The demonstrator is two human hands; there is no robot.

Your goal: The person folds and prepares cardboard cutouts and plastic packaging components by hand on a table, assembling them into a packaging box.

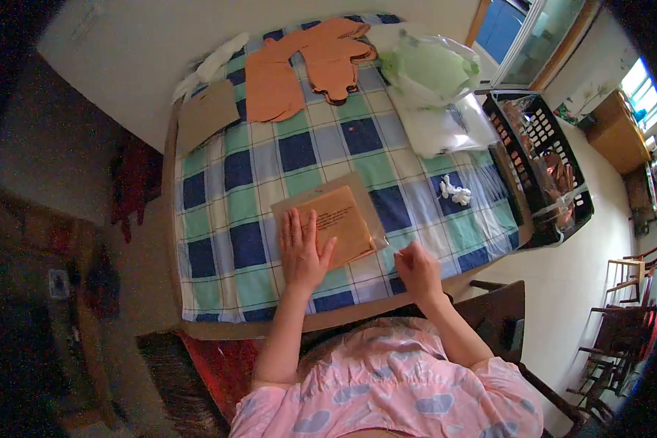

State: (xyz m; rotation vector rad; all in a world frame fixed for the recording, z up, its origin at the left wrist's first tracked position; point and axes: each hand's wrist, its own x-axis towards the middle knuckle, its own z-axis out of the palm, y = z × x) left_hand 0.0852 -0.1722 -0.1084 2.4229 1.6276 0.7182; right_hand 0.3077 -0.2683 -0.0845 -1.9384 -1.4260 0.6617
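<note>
Checked cloth in green, navy and white [296, 152] covers a bed-like surface set against a pale wall, in the single view from the head. Near its front edge lies a flat, clear plastic packet [369, 201] with an orange-brown paper sheet [328, 226] in it, bearing small dark print. The left hand [303, 252] rests palm down on the packet's left part, fingers extended, thumb held out to the side. The right hand [418, 274] is just beside the packet's lower right corner, its fingers curled into a fist; whether film is pinched between them I cannot tell.

Small, crumpled white pieces [456, 191] lie to the right of the packet. Toward the far side are flat orange cut-out shapes [274, 91], a grey-brown flat sheet [210, 113], a stack of clear plastic sleeves [445, 130] and a translucent bag with pale green contents [434, 69]. Beyond the right edge stands a black, perforated plastic crate [568, 153] filled with brownish, plastic-wrapped items.
</note>
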